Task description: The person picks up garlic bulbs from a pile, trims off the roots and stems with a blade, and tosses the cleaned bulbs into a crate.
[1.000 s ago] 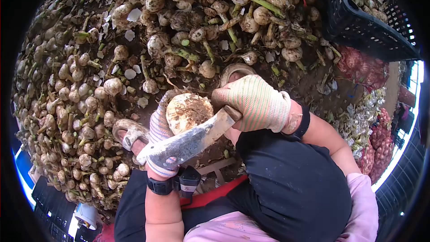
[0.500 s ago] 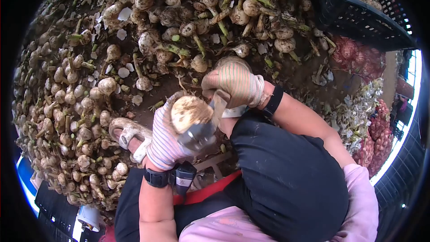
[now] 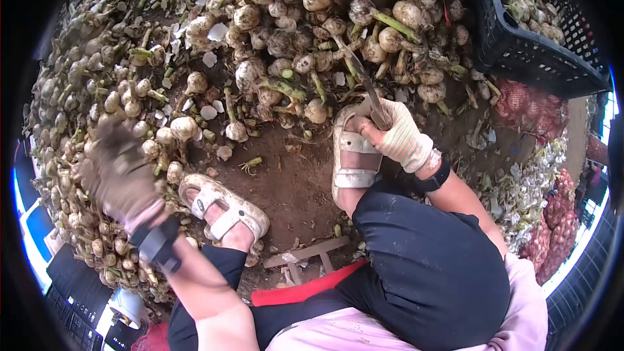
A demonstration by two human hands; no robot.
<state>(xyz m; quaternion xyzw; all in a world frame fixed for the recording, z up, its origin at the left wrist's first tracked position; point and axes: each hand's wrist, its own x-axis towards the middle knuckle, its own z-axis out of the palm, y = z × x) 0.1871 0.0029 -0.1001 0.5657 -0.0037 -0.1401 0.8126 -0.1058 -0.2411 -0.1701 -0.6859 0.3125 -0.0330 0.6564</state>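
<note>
Garlic bulbs (image 3: pixel 185 129) lie heaped down our L side & across the top, many w/ stems & soil on 'em. Our L hand (image 3: pixel 123 169), gloved & badly blurred, is over the L heap; can't tell if its fingers are loose or gripping, nor if it touches a bulb. Next comes our L sandal (image 3: pixel 227 224), then soil (image 3: pixel 292 175), then our R sandal (image 3: pixel 356 177). Near that one, our gloved R hand (image 3: pixel 403 140) has fingers wrapped round a knife (image 3: pixel 367 82), blade aimed up & L twd the top bulbs. Far R: red net bags (image 3: pixel 530 107) & a black crate (image 3: pixel 543 58) w/ more garlic inside
</note>
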